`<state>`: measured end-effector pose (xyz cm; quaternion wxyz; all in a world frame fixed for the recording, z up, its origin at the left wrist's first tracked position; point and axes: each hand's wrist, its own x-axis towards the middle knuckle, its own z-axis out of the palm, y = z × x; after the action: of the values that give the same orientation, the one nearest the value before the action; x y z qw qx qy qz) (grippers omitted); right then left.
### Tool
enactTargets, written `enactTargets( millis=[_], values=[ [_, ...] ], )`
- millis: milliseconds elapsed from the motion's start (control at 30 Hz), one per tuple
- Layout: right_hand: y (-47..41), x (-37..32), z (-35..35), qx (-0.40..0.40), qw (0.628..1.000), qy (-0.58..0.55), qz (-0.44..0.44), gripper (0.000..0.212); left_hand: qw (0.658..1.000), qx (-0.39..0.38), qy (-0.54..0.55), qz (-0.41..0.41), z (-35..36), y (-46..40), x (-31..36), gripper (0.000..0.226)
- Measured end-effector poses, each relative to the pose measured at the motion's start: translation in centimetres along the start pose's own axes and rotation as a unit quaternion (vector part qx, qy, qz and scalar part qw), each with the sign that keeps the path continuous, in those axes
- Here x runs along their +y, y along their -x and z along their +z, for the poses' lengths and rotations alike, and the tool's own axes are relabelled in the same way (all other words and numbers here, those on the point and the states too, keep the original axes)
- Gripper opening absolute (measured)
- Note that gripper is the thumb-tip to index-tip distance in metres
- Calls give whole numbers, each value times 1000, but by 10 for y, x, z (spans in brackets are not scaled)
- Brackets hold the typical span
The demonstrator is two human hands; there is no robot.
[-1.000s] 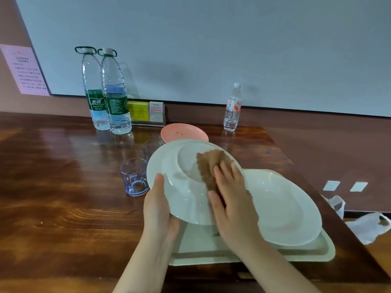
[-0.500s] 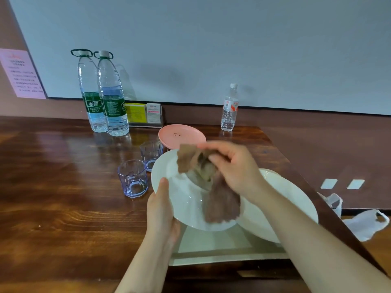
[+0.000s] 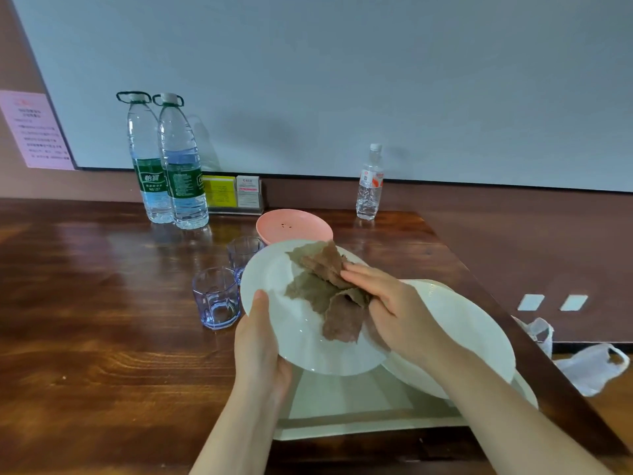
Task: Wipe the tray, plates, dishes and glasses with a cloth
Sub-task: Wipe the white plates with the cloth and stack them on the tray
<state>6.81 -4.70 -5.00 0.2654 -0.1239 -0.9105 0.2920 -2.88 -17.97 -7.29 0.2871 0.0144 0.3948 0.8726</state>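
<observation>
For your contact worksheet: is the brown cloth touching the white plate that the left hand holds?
Touching. The head view shows the brown cloth lying on the white plate, pressed by the right hand.

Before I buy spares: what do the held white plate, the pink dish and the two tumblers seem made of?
White plate: probably glazed ceramic or melamine; smooth, glossy, opaque.
Pink dish: likely matte plastic; dull surface without glare, a few dark specks inside.
Tumblers: clear bluish glass or acrylic; faceted walls, see-through. The look cannot settle which.
</observation>
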Motion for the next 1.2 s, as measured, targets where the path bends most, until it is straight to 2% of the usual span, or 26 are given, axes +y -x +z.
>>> enactTargets(
  millis=[67, 200, 300, 367, 433, 500, 567, 667, 767, 900, 1033, 1133, 1200],
  values=[
    [10, -5, 4, -21, 1000, 13, -3, 50, 1000, -3, -2, 9, 1, 0, -1, 26],
    [4, -4, 6, -42, 985, 169, 0, 63, 999, -27, -17, -9, 2, 2, -3, 31],
    [-12, -4, 10, -62, 977, 202, 17, 59, 997, -53, -48, -10, 3, 5, -5, 31],
    [-18, -8, 16, -65, 983, 170, 3, 55, 995, -76, -69, -7, 5, 7, -6, 33],
    [-17, -16, 22, -52, 987, 141, -53, 53, 993, -90, -73, -5, 6, 8, -6, 35],
    [-14, -17, 28, -36, 982, 152, -107, 58, 992, -101, -71, -4, 6, 8, -5, 35],
    [-21, -15, 28, -23, 979, 164, -120, 57, 991, -105, -82, -1, 8, 9, -6, 33],
    [-41, -13, 17, -18, 991, 102, -85, 47, 989, -101, -107, 5, 10, 10, -9, 31],
    [-58, -5, 0, -35, 998, 54, 1, 30, 990, -94, -102, -9, 10, 12, -9, 31],
    [-59, 7, -10, -47, 998, -21, 44, 23, 994, -72, -60, -55, 6, 10, -10, 31],
    [-53, 28, -20, -56, 993, -39, 100, 20, 996, -58, -20, -69, 0, 9, -8, 28],
    [-39, 43, -22, -15, 991, -69, 111, 28, 997, -47, 17, -54, -3, 5, -2, 29],
    [-20, 42, -13, 50, 991, -100, 72, 31, 998, -32, 32, -42, -4, 2, 1, 29]
  ],
)
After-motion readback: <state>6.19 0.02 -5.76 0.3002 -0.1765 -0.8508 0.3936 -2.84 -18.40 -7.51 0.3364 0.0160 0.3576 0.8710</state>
